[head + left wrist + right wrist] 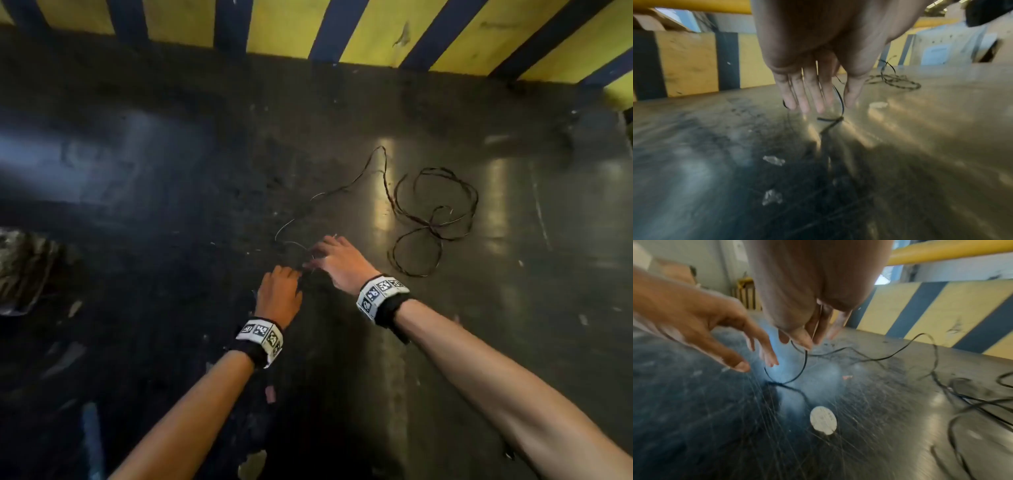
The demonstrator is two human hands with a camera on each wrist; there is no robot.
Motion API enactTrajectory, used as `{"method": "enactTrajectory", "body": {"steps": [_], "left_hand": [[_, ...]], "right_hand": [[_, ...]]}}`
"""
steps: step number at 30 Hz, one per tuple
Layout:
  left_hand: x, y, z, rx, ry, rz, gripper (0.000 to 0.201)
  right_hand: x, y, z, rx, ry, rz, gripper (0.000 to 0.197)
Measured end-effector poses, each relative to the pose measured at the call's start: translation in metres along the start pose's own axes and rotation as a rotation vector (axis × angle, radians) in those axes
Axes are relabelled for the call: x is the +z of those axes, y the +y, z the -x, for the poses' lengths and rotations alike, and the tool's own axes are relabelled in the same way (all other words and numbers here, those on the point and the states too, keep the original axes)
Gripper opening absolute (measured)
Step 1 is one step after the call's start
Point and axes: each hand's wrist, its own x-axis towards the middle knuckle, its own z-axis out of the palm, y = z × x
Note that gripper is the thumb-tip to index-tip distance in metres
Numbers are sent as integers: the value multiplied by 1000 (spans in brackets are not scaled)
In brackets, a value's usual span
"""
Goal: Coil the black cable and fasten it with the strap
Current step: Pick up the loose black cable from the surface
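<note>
Both forearms reach forward over the dark worktop (pixel 513 308). Left hand (pixel 279 291) hovers palm down, fingers (pixel 807 95) straight and apart. Right hand (pixel 339 262) pinches the black cable (pixel 435 205) end between its fingers (pixel 803 337); from there the cable trails away, then right into loose loops.

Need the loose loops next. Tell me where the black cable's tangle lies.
In the head view the black cable lies looped on the dark floor, beyond and right of the right hand.
</note>
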Motion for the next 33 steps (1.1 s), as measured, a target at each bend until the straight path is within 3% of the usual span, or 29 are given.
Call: {"method": "enactTrajectory", "body": {"steps": [3, 11, 17, 20, 23, 26, 33], "left_hand": [[14, -4, -13, -12, 13, 27, 41], [30, -15, -35, 14, 129, 6, 7], [-5, -24, -16, 35, 281, 254, 6], [-34, -22, 6, 41, 194, 541, 15], [-76, 1, 29, 135, 152, 866, 18], [-127, 36, 54, 271, 102, 1142, 26], [-220, 94, 103, 503, 149, 1452, 43]], "right_hand": [[3, 6, -24, -2, 23, 98, 59], [-9, 30, -59, -106, 146, 292, 19], [-44, 56, -36, -24, 238, -30, 21], [-76, 59, -7, 26, 281, -204, 22], [-118, 44, 28, 22, 369, -500, 29], [-158, 24, 64, 5, 409, -768, 18], [-208, -13, 133, -73, 671, -999, 21]]}}
